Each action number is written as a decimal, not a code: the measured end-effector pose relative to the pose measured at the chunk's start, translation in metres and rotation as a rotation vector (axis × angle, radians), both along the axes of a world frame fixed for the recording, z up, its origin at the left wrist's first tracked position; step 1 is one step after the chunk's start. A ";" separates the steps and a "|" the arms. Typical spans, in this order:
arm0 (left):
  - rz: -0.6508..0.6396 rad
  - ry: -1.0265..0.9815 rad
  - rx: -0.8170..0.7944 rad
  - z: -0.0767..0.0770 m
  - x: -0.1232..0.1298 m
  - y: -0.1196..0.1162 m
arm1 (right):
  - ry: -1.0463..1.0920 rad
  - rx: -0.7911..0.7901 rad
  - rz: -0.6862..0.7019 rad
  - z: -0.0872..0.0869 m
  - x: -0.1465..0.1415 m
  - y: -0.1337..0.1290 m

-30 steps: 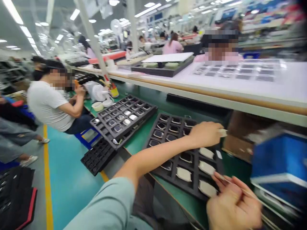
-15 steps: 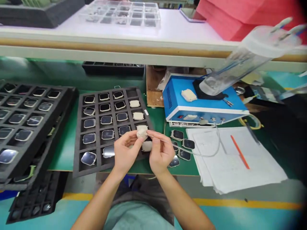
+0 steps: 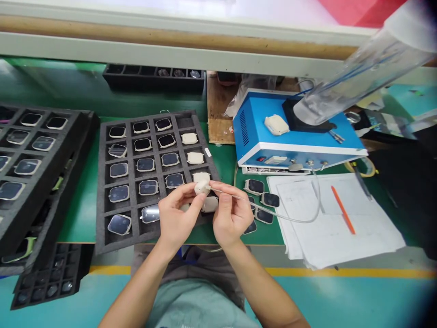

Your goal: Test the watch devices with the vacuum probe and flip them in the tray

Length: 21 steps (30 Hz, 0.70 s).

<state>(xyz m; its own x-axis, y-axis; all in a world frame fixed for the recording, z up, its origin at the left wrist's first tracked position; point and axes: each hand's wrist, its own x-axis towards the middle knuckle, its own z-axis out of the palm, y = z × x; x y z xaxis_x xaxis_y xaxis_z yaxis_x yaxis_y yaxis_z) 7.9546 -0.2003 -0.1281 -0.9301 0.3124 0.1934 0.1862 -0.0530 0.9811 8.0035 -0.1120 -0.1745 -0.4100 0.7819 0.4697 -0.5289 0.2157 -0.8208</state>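
Observation:
Between the thumb and fingers of my left hand [image 3: 178, 215] is a small cream watch case [image 3: 202, 187], held tilted above the foam tray's right column. My right hand [image 3: 232, 217] pinches the end of a thin clear tube [image 3: 300, 221], whose tip meets the case's right side; whether it goes in cannot be made out. From there the tube loops to the front of a blue box [image 3: 254, 123]. Below my hands lies the dark foam tray [image 3: 101, 243], with dark-screened watches in most pockets and cream-backed ones, such as a watch case [image 3: 195, 158], in the right column.
Several loose watches [image 3: 271, 199] lie right of my hands, beside white papers [image 3: 307, 246] with an orange strip [image 3: 343, 209]. A clear cylinder [image 3: 327, 100] and another cream case [image 3: 276, 124] stand on the box. Stacked foam trays [image 3: 73, 146] fill the left; a shelf edge [image 3: 170, 50] spans above.
The camera view has tipped downward and shifted slightly, so the shelf shows less. My hands keep the same hold, with the watch case and tube tip together.

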 end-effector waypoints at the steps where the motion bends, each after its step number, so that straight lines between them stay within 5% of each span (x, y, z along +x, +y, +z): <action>1: -0.001 0.000 -0.001 0.000 0.000 0.000 | -0.005 0.000 -0.002 0.000 0.000 0.000; 21: 0.017 -0.012 0.000 -0.003 0.001 0.000 | -0.005 -0.004 0.013 0.000 0.000 0.001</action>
